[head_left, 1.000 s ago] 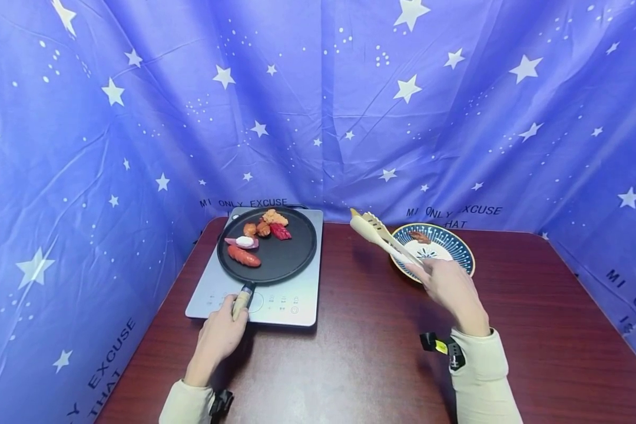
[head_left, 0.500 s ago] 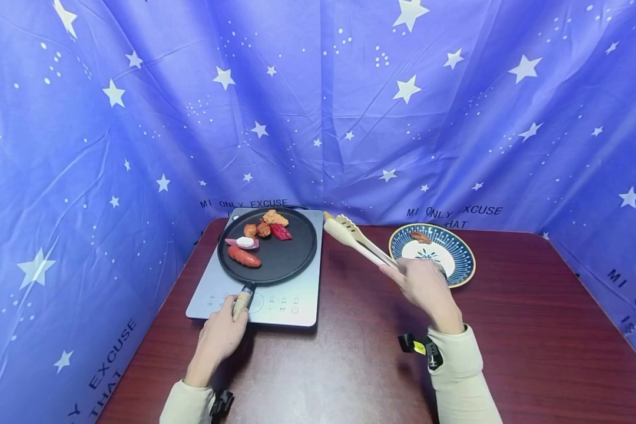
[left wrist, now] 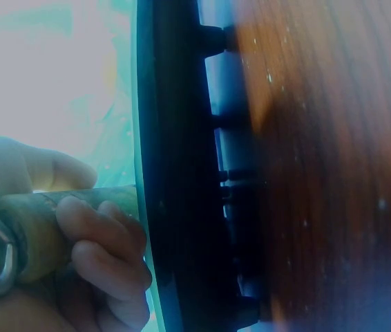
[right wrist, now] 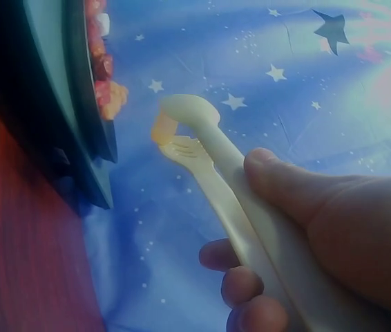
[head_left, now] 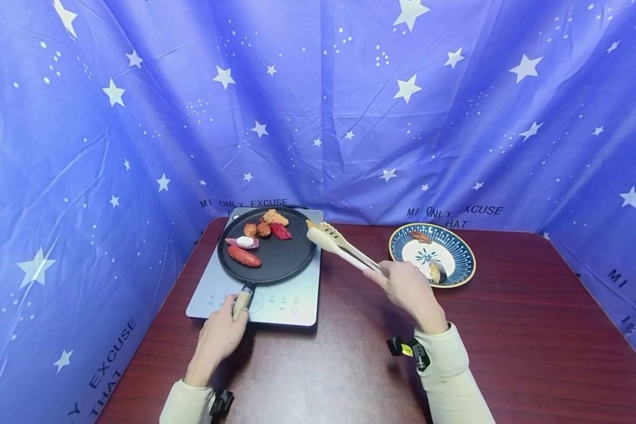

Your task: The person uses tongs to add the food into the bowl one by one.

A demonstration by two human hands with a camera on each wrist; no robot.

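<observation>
My left hand [head_left: 219, 337] grips the wooden handle [head_left: 241, 302] of a flat black frying pan [head_left: 286, 259]. In the left wrist view my fingers [left wrist: 109, 242] curl round that handle. Cream tongs [head_left: 344, 250] are in my right hand [head_left: 410, 292], their heads near the pan's right rim. Between the tong heads is a small orange-yellow food piece [right wrist: 164, 130], its kind unclear. On the pan's left and far side lie a scored red sausage [head_left: 244, 257], a pink-and-white piece [head_left: 244, 242], brown chunks [head_left: 263, 229], a golden fried-looking piece [head_left: 275, 218] and a dark red piece [head_left: 281, 231].
The pan sits on a silver induction cooktop [head_left: 297, 315] at the table's left. A blue-patterned plate [head_left: 469, 253] to the right holds a brown piece [head_left: 421, 237] and a dark-and-yellow piece [head_left: 437, 272]. A starry blue curtain [head_left: 318, 106] surrounds the reddish-brown table [head_left: 339, 365].
My right hand has carried the tongs with the orange-yellow piece leftward from over the plate to the pan's right rim. The left hand and pan have stayed put.
</observation>
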